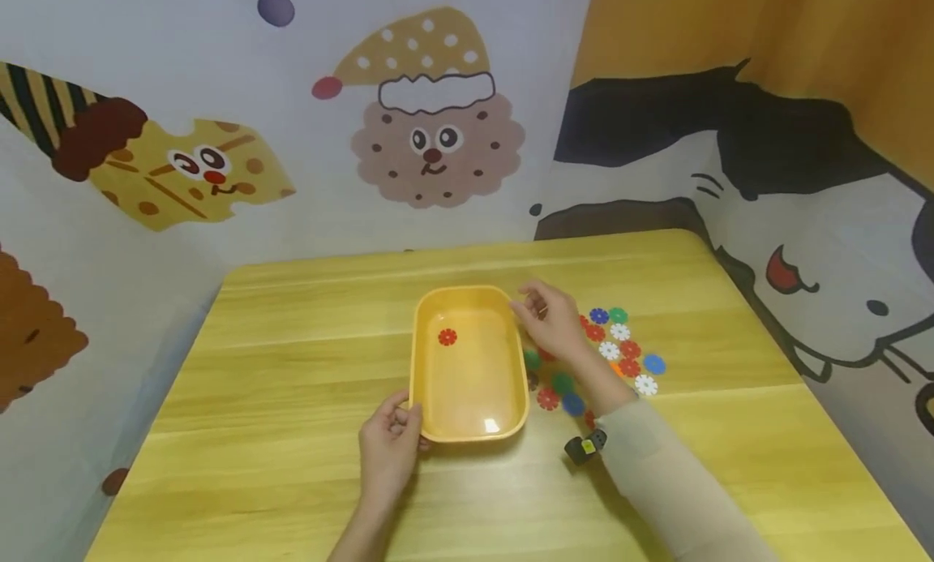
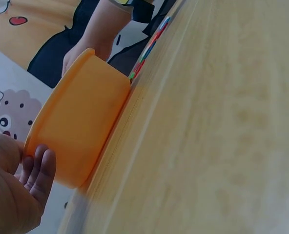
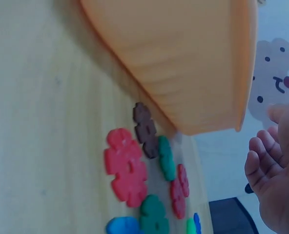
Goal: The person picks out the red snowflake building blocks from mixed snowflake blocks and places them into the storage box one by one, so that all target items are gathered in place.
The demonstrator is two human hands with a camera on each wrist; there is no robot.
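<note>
A yellow plastic tray (image 1: 470, 383) lies on the wooden table, and one red snowflake disc (image 1: 447, 336) rests inside it. At the tray's near left corner my left hand (image 1: 389, 448) grips the rim, thumb on top; the left wrist view shows the fingers (image 2: 43, 168) against the outer wall. Beside the far right corner, my right hand (image 1: 552, 319) hovers with loosely bent fingers. In the right wrist view, that hand (image 3: 281, 170) holds nothing and appears apart from the rim. Loose snowflake discs lie beneath and around the right forearm, including a red one (image 1: 548, 398).
More discs spread to the right of the tray, among them a white disc (image 1: 645, 385) and a blue disc (image 1: 654, 364). The wooden table (image 1: 292, 367) meets a painted wall (image 1: 438, 221) at its far side. A small black device (image 1: 584, 447) sits at the right wrist.
</note>
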